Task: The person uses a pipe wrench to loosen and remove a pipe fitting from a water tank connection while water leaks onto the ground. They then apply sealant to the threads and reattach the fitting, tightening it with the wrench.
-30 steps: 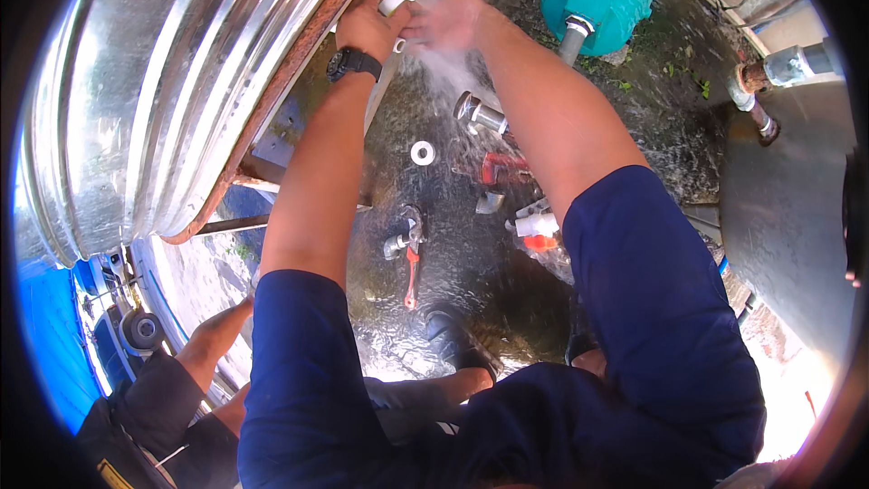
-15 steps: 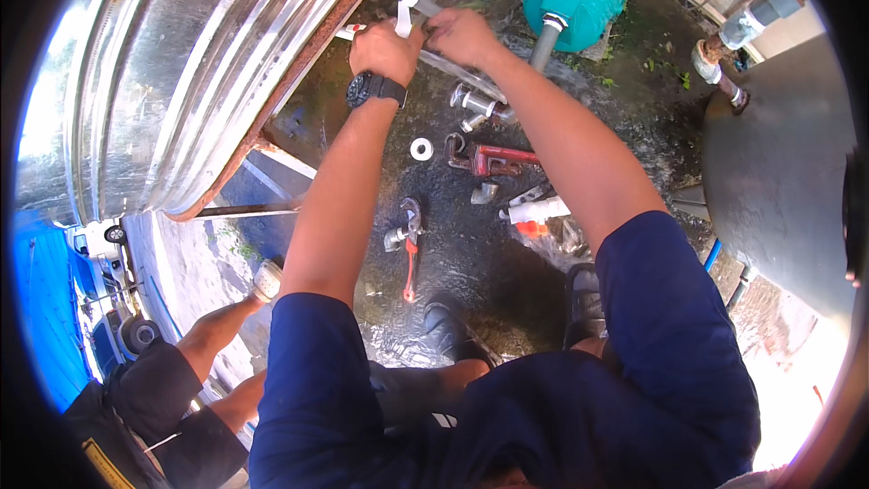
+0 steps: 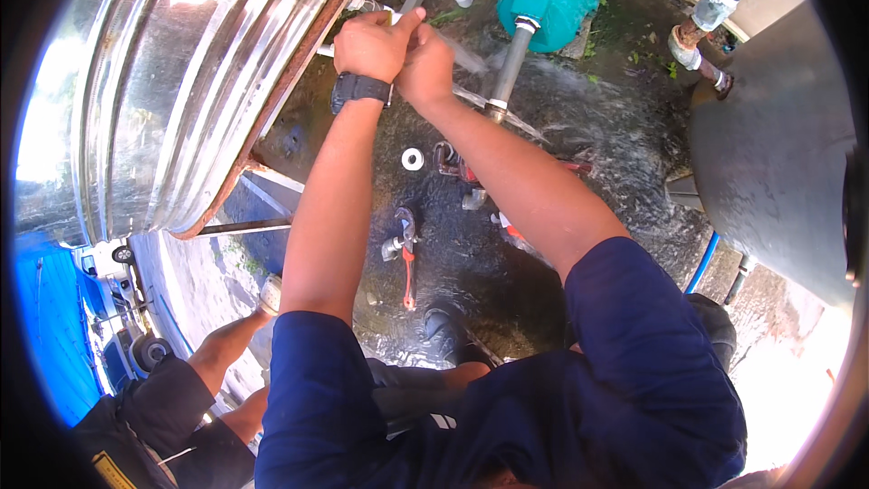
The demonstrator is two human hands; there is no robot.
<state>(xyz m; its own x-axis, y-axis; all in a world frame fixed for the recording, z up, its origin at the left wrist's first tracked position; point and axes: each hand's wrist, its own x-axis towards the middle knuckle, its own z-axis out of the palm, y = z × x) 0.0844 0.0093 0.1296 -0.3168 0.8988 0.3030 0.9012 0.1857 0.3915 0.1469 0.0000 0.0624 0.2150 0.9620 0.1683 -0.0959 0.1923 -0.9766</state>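
Observation:
At the foot of the corrugated metal tank, a white pipe fitting runs in beneath my left hand. That hand, with a black watch at its wrist, is closed around the fitting's end. Pressed against it from the right is my right hand, fingers curled; whatever they grip is hidden. Water sprays away from beside the hands toward the lower right. Below them on the wet ground lie a white ring-shaped roll, a red pipe wrench partly behind my right forearm, and a red-handled wrench.
A teal pressure tank with a grey pipe stands ahead right. Metal elbows lie about the wrenches. A large grey tank rises at the right. Another person's leg is at the lower left.
My right hand has come down and left against the left hand, its fingers curling. The white strip seen at the left hand is now covered. My right forearm covers the metal fittings beside the pipe wrench.

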